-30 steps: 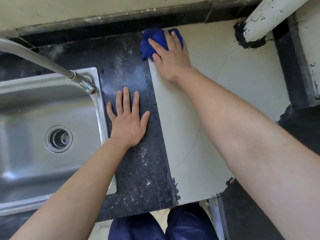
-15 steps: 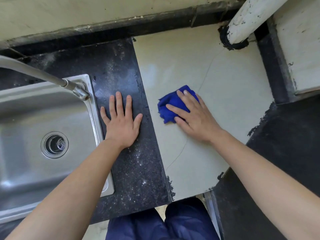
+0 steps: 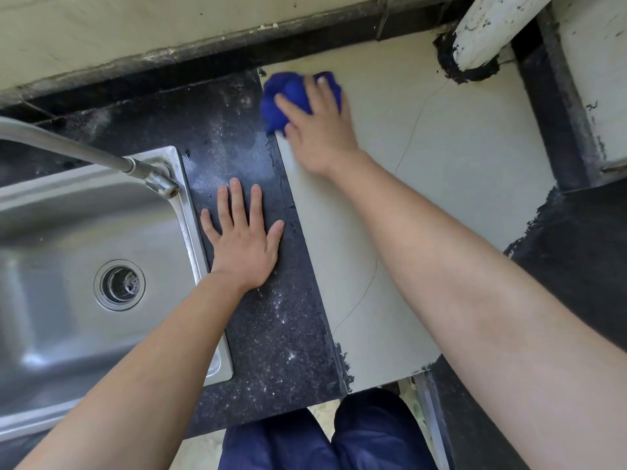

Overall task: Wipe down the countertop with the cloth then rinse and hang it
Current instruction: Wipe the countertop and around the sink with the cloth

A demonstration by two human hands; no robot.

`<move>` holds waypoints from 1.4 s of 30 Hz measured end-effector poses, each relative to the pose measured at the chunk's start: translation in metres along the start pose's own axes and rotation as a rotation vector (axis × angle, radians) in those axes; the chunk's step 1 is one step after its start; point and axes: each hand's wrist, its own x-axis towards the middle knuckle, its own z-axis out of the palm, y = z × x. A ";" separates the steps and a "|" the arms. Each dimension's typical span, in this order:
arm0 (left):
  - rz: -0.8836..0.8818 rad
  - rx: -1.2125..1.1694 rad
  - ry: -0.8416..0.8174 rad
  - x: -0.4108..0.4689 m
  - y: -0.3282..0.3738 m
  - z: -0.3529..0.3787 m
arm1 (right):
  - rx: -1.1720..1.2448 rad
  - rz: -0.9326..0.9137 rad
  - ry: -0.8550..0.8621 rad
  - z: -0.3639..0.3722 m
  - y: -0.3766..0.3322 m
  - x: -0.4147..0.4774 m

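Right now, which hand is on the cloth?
The right hand, pressing the blue cloth on the pale counter; the left hand lies flat on the dark speckled strip beside the sink.

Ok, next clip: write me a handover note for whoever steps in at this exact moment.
Left hand: open, flat on the dark countertop strip beside the sink.
Right hand: open, fingers spread, pressing the bunched blue cloth at the far left corner of the pale countertop section, near the back wall.
Done: wiping is under way; how much is covered cannot be told.
Left: finish wiping, rinse the cloth under the faucet, hang it. No hanging spot is in view.
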 end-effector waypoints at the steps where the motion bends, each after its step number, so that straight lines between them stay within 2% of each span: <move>1: -0.002 -0.003 -0.001 0.000 0.000 0.000 | -0.016 -0.099 -0.013 0.006 -0.006 -0.015; 3: 0.001 -0.015 -0.002 0.000 0.000 0.000 | -0.018 -0.273 -0.026 0.019 -0.003 -0.052; 5: 0.004 -0.017 -0.005 0.001 -0.001 0.000 | -0.008 -0.341 -0.024 0.031 0.021 -0.086; 7: 0.010 -0.017 -0.004 0.000 -0.001 0.000 | 0.002 -0.281 -0.006 0.034 0.054 -0.107; 10: 0.018 -0.018 -0.006 0.001 -0.001 0.000 | 0.028 -0.079 0.003 0.024 0.090 -0.116; 15: 0.027 -0.024 0.012 0.002 -0.003 0.003 | 0.110 0.208 0.002 0.016 0.073 -0.107; 18: 0.038 -0.043 0.024 0.001 -0.003 0.003 | 0.088 0.211 -0.015 0.031 0.046 -0.138; 22: 0.068 -0.091 0.077 -0.002 -0.005 0.004 | 0.079 0.118 -0.017 0.069 0.023 -0.248; 26: 0.115 -0.148 0.116 -0.019 -0.007 0.003 | 0.062 0.182 -0.087 0.102 0.009 -0.357; 29: 0.167 -0.164 0.134 -0.057 -0.012 0.011 | 0.034 0.232 -0.131 0.114 0.001 -0.403; 34: 0.162 -0.173 0.114 -0.135 -0.046 0.040 | 0.012 0.265 -0.154 0.113 -0.011 -0.405; 42: -0.153 -0.193 0.065 -0.219 -0.093 0.071 | -0.022 -0.025 -0.115 0.114 -0.056 -0.351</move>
